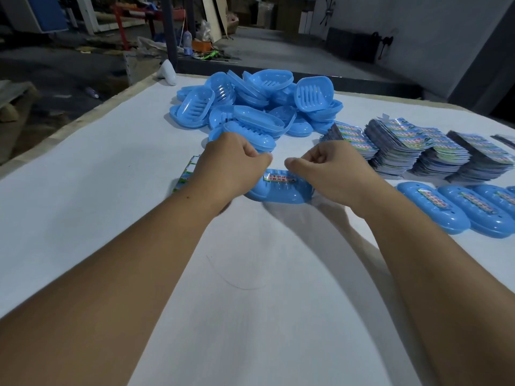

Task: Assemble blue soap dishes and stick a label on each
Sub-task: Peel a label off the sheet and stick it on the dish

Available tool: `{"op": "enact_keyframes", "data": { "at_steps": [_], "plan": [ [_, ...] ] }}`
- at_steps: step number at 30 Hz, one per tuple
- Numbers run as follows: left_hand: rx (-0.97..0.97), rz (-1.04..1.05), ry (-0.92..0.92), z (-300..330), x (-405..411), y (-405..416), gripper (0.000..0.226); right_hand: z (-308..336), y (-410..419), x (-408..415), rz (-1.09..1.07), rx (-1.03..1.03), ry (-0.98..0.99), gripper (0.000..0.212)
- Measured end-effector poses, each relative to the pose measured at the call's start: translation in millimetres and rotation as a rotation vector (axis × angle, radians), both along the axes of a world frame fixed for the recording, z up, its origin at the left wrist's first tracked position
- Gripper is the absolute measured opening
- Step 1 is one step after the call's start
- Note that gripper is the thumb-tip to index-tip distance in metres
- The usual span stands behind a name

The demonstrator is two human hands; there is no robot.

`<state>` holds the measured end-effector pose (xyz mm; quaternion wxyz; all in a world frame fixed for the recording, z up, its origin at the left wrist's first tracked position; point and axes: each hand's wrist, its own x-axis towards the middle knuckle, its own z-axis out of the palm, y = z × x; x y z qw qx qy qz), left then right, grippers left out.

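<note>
A blue soap dish (278, 192) lies on the white table in front of me with a printed label (278, 178) across its top. My left hand (228, 162) is over its left end and my right hand (331, 168) over its right end. The fingers of both hands are curled, and the thumbs point toward each other at the label's far edge. Both hands cover the label's ends. Behind them is a heap of loose blue dish parts (256, 104).
Several stacks of printed labels (418, 146) stand at the right. In front of them is a row of labelled dishes (457, 210). A small strip of labels (185, 174) lies by my left wrist. The table's left edge (83, 118) drops to the floor.
</note>
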<state>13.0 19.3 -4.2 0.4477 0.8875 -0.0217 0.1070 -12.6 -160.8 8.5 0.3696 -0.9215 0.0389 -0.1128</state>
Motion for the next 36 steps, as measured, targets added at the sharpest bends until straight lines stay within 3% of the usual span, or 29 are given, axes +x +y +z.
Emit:
{"op": "enact_keyframes", "data": {
  "at_steps": [1, 5, 8, 11, 17, 20, 24, 36],
  "plan": [
    [-0.005, 0.019, -0.024, 2, 1, 1, 0.029, 1, 0, -2, 0.061, -0.014, 0.000, 0.033],
    [0.019, 0.046, -0.081, 8, 3, 5, 0.027, -4, 5, -9, 0.299, -0.199, 0.076, 0.074],
    [0.045, 0.059, -0.112, 10, 1, 6, 0.024, -9, 11, -13, 0.300, -0.218, 0.063, 0.077],
    [0.078, 0.070, -0.134, 10, -3, 5, 0.024, -7, 7, -18, 0.204, -0.286, 0.035, 0.077],
    [0.067, 0.066, -0.131, 10, -10, 7, 0.024, 0, -27, -40, -0.226, -0.520, 0.087, 0.064],
    [0.090, 0.067, -0.135, 9, -10, 7, 0.024, -2, -42, -59, -0.295, -0.599, 0.106, 0.057],
    [0.128, 0.043, -0.131, 8, -12, 6, 0.024, -5, -49, -79, -0.379, -0.692, 0.113, 0.063],
    [0.146, 0.001, -0.109, 14, -23, 4, 0.024, -13, -79, -88, -0.582, -0.532, 0.067, 0.064]
  ]
}}
